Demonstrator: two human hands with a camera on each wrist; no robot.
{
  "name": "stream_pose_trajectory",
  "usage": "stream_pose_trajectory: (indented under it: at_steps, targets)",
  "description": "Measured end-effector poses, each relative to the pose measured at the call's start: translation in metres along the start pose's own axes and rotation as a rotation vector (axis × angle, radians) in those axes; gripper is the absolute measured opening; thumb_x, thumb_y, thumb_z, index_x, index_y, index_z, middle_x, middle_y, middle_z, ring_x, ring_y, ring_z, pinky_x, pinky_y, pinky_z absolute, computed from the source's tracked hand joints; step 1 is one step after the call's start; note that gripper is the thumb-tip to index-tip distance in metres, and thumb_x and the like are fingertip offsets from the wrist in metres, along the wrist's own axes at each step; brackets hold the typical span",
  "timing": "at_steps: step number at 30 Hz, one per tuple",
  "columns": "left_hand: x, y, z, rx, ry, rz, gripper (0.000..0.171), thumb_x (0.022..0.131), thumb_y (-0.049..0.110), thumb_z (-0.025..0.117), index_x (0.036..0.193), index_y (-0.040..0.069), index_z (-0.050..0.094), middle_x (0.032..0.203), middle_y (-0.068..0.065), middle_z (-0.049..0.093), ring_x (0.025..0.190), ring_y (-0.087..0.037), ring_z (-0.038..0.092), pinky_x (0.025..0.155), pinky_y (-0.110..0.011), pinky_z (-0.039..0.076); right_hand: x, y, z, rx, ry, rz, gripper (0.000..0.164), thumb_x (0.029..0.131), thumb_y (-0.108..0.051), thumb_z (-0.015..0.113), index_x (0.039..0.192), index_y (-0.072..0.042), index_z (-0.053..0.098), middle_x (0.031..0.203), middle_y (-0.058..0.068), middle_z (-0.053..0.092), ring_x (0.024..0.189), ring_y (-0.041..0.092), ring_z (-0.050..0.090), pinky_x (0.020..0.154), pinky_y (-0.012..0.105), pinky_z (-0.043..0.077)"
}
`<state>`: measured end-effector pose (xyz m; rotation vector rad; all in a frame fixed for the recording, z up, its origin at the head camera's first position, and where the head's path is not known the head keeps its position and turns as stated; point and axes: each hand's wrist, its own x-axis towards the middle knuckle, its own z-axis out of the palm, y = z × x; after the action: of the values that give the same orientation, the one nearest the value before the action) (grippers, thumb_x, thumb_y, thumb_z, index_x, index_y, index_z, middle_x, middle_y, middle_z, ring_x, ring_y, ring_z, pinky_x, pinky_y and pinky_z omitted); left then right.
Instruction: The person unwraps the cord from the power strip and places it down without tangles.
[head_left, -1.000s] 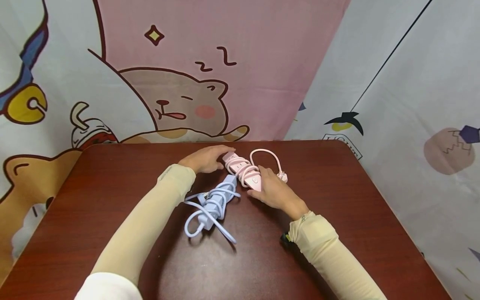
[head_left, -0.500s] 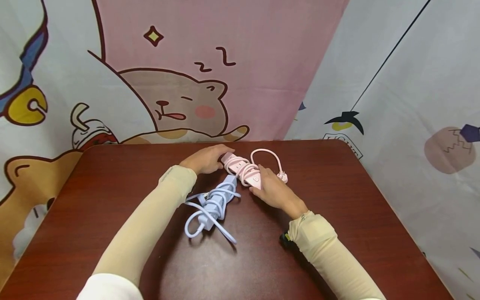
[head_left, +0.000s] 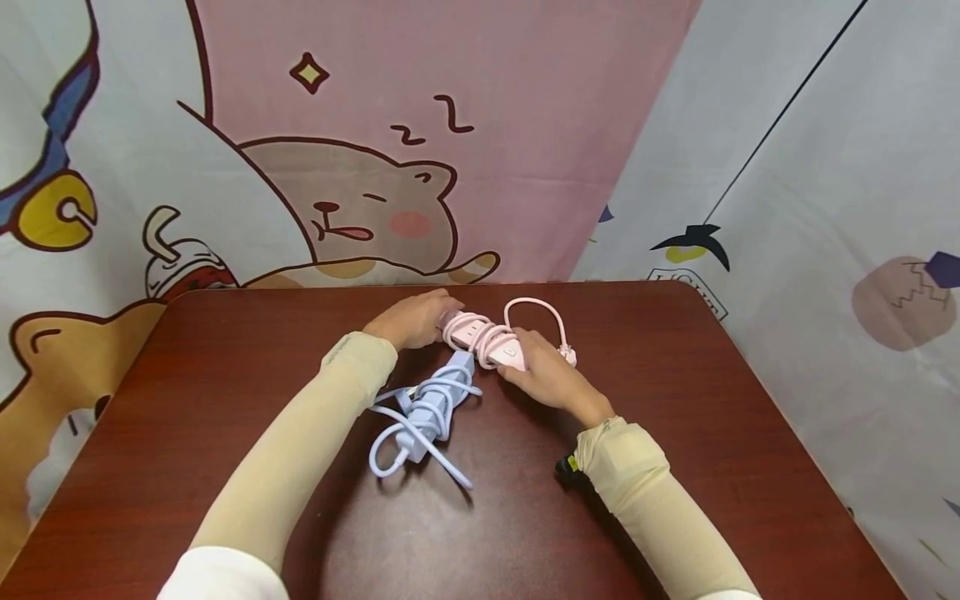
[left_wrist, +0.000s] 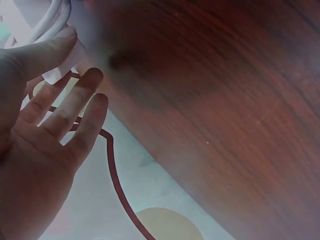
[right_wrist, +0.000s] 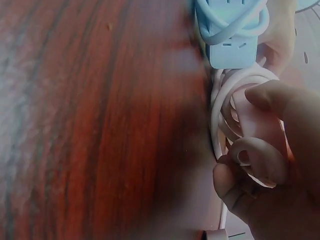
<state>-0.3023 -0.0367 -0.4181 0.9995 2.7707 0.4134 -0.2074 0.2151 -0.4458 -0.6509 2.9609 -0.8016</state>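
Note:
A pink power strip [head_left: 474,335], its own cord wound round it, lies at an angle near the far side of the table. My left hand [head_left: 412,320] holds its left end. In the left wrist view the left thumb [left_wrist: 47,52] presses one side of that end, with fingers behind it. My right hand [head_left: 551,373] grips the right end; in the right wrist view the thumb [right_wrist: 272,97] lies on the strip's face [right_wrist: 260,120] and the fingers curl at its edge. A light blue power strip [head_left: 431,408], also cord-wrapped, lies just in front, its upper end close to the pink one.
The pink cord loops behind the strip to its plug [head_left: 567,356]. A loose blue cord loop [head_left: 382,458] spreads toward the front. The dark red-brown table [head_left: 675,375] meets a printed cloth backdrop [head_left: 525,167] at its far and side edges.
The pink power strip has shifted slightly left and turned a little more level, its right end moving away from me, with both hands on it. The blue power strip stays put.

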Motion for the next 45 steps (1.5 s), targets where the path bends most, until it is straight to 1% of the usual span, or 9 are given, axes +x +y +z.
stream_pose_trajectory:
  at_steps: [5,9,21,25,29,33,38,42,45]
  targets:
    - [-0.002,-0.002,0.001,0.010,-0.001,-0.015,0.055,0.088,0.008,0.074,0.142,0.012,0.059,0.135,-0.009,0.060,0.122,-0.027,0.062,0.109,-0.043,0.047,0.004,0.004,0.001,0.058,-0.016,0.030,0.070,0.095,-0.026,0.067,0.149,0.010,0.039,0.147,0.027,0.052,0.136,0.039,0.052,0.114,0.054,0.041]
    - [-0.005,-0.003,-0.001,0.009,-0.010,-0.028,0.051,0.090,0.011,0.074,0.139,0.011,0.060,0.135,-0.008,0.061,0.123,-0.027,0.062,0.110,-0.043,0.047,0.006,0.007,0.001,0.113,-0.017,0.024,0.068,0.094,-0.022,0.070,0.148,0.008,0.042,0.146,0.026,0.054,0.133,0.038,0.054,0.114,0.053,0.041]
    - [-0.013,-0.014,-0.002,-0.060,0.000,-0.035,0.049,0.092,0.013,0.073,0.139,0.011,0.060,0.133,-0.006,0.062,0.123,-0.024,0.060,0.110,-0.042,0.046,0.019,0.008,0.002,0.157,-0.043,0.038,0.070,0.093,-0.023,0.072,0.150,0.005,0.041,0.147,0.023,0.054,0.130,0.034,0.055,0.111,0.050,0.042]
    - [-0.017,-0.019,-0.004,-0.103,0.020,-0.035,0.044,0.093,0.014,0.073,0.135,0.013,0.062,0.121,-0.004,0.061,0.112,-0.022,0.058,0.102,-0.040,0.047,0.024,0.007,0.000,0.194,-0.041,0.073,0.073,0.093,-0.025,0.073,0.152,0.001,0.037,0.144,0.022,0.056,0.122,0.031,0.057,0.107,0.047,0.044]
    - [-0.019,-0.022,-0.007,-0.143,0.048,-0.033,0.038,0.094,0.016,0.073,0.130,0.013,0.064,0.113,-0.005,0.059,0.104,-0.021,0.055,0.094,-0.038,0.045,0.028,0.007,-0.003,0.236,-0.012,0.064,0.071,0.092,-0.024,0.074,0.147,-0.001,0.036,0.129,0.020,0.062,0.106,0.028,0.060,0.096,0.041,0.046]
    - [-0.020,-0.025,-0.008,-0.193,0.066,-0.058,0.042,0.094,0.016,0.073,0.135,0.013,0.062,0.125,-0.006,0.061,0.115,-0.023,0.056,0.104,-0.041,0.046,0.033,0.009,-0.006,0.282,0.004,0.047,0.063,0.091,-0.020,0.075,0.140,-0.003,0.040,0.124,0.016,0.063,0.101,0.024,0.059,0.091,0.036,0.045]
    - [-0.021,-0.028,-0.010,-0.258,0.090,-0.084,0.051,0.094,0.010,0.071,0.143,0.009,0.057,0.138,-0.012,0.058,0.130,-0.027,0.054,0.115,-0.045,0.041,0.042,0.012,-0.012,0.324,0.028,0.036,0.061,0.088,-0.017,0.078,0.139,-0.005,0.047,0.135,0.013,0.058,0.112,0.024,0.057,0.097,0.035,0.044]
    - [-0.025,-0.030,-0.016,-0.331,0.136,-0.092,0.056,0.093,0.006,0.071,0.146,0.003,0.053,0.141,-0.017,0.056,0.133,-0.031,0.053,0.116,-0.046,0.041,0.048,0.009,-0.020,0.371,0.018,0.070,0.060,0.088,-0.021,0.079,0.139,-0.010,0.049,0.131,0.012,0.060,0.110,0.024,0.057,0.095,0.037,0.046]
    - [-0.028,-0.032,-0.022,-0.431,0.157,-0.128,0.058,0.094,0.006,0.071,0.148,0.002,0.050,0.146,-0.018,0.052,0.133,-0.033,0.054,0.113,-0.047,0.045,0.053,0.004,-0.026,0.429,0.008,0.118,0.060,0.087,-0.025,0.080,0.139,-0.015,0.050,0.128,0.009,0.062,0.107,0.023,0.058,0.093,0.035,0.047]
